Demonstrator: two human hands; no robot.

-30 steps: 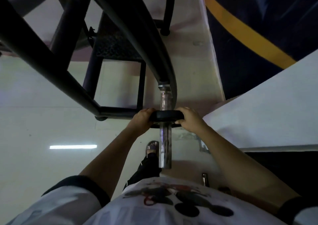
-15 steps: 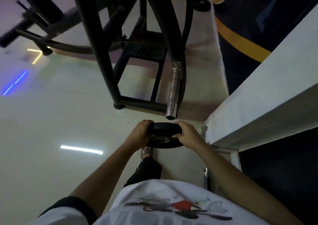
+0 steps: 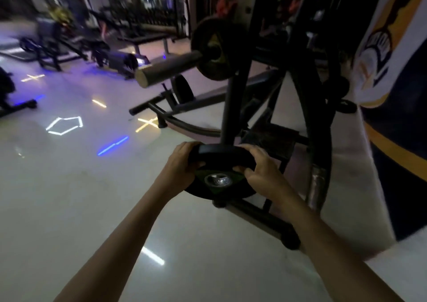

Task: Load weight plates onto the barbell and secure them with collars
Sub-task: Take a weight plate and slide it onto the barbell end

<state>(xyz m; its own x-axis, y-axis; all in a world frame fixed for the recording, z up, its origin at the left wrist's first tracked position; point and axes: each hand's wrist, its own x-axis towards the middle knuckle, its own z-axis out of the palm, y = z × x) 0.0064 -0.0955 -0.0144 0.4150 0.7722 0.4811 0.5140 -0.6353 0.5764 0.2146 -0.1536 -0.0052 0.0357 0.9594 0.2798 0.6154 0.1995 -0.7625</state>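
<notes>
A small black weight plate (image 3: 220, 163) with a metal-ringed centre hole is held nearly flat in front of me, below the barbell. My left hand (image 3: 182, 163) grips its left rim and my right hand (image 3: 258, 165) grips its right rim. Higher up, the barbell sleeve (image 3: 169, 68) juts toward me and to the left, its end bare. One dark plate (image 3: 213, 47) sits on the sleeve's inner part against the rack. No collar is visible.
The black rack frame (image 3: 233, 107) and its floor bars (image 3: 263, 220) stand right behind the held plate. A wall with a yellow-striped banner (image 3: 392, 139) closes off the right. Benches and machines (image 3: 111, 56) fill the far left; glossy floor lies to my left.
The small plate came off the lower chrome peg of the rack and was carried up and away. My view rose from the floor to the barbell sleeve.
</notes>
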